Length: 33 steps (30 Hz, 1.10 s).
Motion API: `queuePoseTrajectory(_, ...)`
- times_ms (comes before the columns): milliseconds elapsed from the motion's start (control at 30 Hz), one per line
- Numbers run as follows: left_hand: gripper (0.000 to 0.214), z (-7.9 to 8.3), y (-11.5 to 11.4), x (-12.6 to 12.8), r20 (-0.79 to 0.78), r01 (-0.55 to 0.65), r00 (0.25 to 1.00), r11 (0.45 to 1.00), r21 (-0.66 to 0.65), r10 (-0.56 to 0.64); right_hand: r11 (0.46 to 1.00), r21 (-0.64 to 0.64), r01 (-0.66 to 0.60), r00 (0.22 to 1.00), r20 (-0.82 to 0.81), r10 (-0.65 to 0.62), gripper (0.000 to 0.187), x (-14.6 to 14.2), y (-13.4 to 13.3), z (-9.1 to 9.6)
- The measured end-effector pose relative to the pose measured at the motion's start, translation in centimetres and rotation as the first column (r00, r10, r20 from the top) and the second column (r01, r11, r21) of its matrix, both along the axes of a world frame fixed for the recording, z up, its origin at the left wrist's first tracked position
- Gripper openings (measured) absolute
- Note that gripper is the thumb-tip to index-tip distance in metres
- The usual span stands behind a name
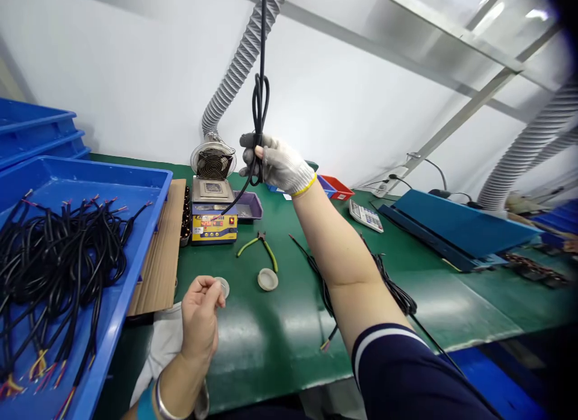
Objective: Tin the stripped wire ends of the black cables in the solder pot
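Observation:
My right hand [277, 161], in a white and grey glove with a bare fingertip showing, is raised over the bench. It grips a looped bundle of black cable [261, 106]. One strand runs up out of view; another hangs down left past the front of a solder pot [214, 221] with a lit red display. My left hand [202, 308] is bare and low over the bench, thumb and fingers pinched together; whatever they hold, if anything, cannot be made out. Just behind those fingers sits a small round dish [224, 286].
Green-handled cutters [261, 242] and another small dish [268, 279] lie mid-bench. A blue tray [153, 182] of black cables stands left, beside cardboard [160, 251]. More cable [400, 296] lies under my right arm. A calculator [365, 216] and blue fixture [460, 227] are right.

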<state>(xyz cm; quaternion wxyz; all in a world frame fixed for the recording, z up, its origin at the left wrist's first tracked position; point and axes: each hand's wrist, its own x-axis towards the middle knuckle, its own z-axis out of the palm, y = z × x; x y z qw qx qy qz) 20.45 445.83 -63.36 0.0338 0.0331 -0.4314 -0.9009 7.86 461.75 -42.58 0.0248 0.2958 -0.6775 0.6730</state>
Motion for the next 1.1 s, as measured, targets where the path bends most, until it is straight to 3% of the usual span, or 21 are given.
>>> queuePoseTrajectory(200, 0.03, 0.0, 0.2, 0.0, -0.011, -0.009, 1.0, 1.0, 0.012, 0.009, 0.994, -0.098, 0.037, 0.997, 0.073, -0.03, 0.024, 0.8, -0.6, -1.8)
queuePoseTrajectory(300, 0.029, -0.1, 0.3, 0.2, -0.005, -0.014, 1.0, 1.0, 0.008, 0.014, 0.979, -0.205, 0.007, 0.989, 0.144, 0.023, 0.017, 1.5, -4.2, -3.0)
queuePoseTrajectory(400, 0.025, -0.2, 0.5, 0.2, 0.005, -0.025, 1.0, 1.0, -0.011, 0.025, 0.949, -0.286, -0.132, 0.948, 0.243, 0.205, 0.015, 2.3, -10.1, -4.7)
queuePoseTrajectory(467, 0.023, -0.3, 0.6, 0.0, 0.003, -0.046, 0.999, 0.999, -0.023, 0.046, 0.934, -0.257, -0.249, 0.884, 0.333, 0.328, 0.015, 2.8, -14.1, -5.8)
queuePoseTrajectory(533, 0.022, -0.3, 0.6, -0.3, -0.004, -0.075, 0.997, 0.997, -0.027, 0.075, 0.944, -0.112, -0.309, 0.857, 0.397, 0.328, 0.02, 3.2, -17.1, -6.9)
queuePoseTrajectory(567, 0.023, -0.3, 0.6, -0.5, -0.006, -0.089, 0.996, 0.996, -0.026, 0.089, 0.953, 0.019, -0.302, 0.886, 0.375, 0.273, 0.024, 3.4, -17.8, -7.3)
queuePoseTrajectory(667, 0.025, -0.2, 0.5, -0.7, 0.003, -0.105, 0.994, 0.994, -0.015, 0.105, 0.92, 0.374, -0.119, 0.988, 0.14, 0.071, 0.036, 4.5, -16.4, -8.6)
queuePoseTrajectory(767, 0.026, -0.1, 0.5, -0.5, 0.016, -0.063, 0.998, 0.998, 0.001, 0.063, 0.905, 0.424, -0.044, 0.998, 0.051, 0.025, 0.055, 7.0, -10.4, -10.3)
queuePoseTrajectory(833, 0.023, -0.1, 0.5, -0.7, 0.02, -0.041, 0.999, 0.999, 0.009, 0.041, 0.868, 0.482, 0.116, 0.993, -0.059, -0.1, 0.054, 9.5, -5.2, -11.8)
queuePoseTrajectory(867, 0.02, -0.2, 0.5, -0.8, 0.01, -0.063, 0.998, 0.998, -0.005, 0.063, 0.794, 0.54, 0.28, 0.96, -0.163, -0.228, 0.052, 10.8, -2.5, -12.6)
queuePoseTrajectory(900, 0.017, -0.2, 0.5, -1.0, -0.011, -0.039, 0.999, 0.999, -0.007, 0.038, 0.659, 0.592, 0.464, 0.885, -0.282, -0.37, 0.049, 12.1, 0.2, -13.6)
queuePoseTrajectory(967, 0.013, -0.3, 0.4, -1.0, -0.023, 0.008, 1.0, 1.0, -0.022, -0.008, 0.243, 0.669, 0.703, 0.649, -0.463, -0.604, 0.047, 14.3, 5.3, -15.5)
queuePoseTrajectory(1033, 0.012, -0.4, 0.3, -0.8, -0.022, 0.062, 0.998, 0.997, -0.04, -0.063, -0.162, 0.753, 0.638, 0.473, -0.549, -0.689, 0.043, 15.7, 9.5, -17.5)
queuePoseTrajectory(1067, 0.011, -0.5, 0.2, -0.7, -0.019, 0.081, 0.996, 0.996, -0.049, -0.082, -0.295, 0.782, 0.549, 0.444, -0.572, -0.69, 0.04, 16.0, 11.0, -18.3)
queuePoseTrajectory(1100, 0.01, -0.5, 0.1, -0.6, -0.019, 0.093, 0.995, 0.994, -0.057, -0.094, -0.38, 0.798, 0.467, 0.439, -0.583, -0.684, 0.037, 16.1, 12.2, -19.0)
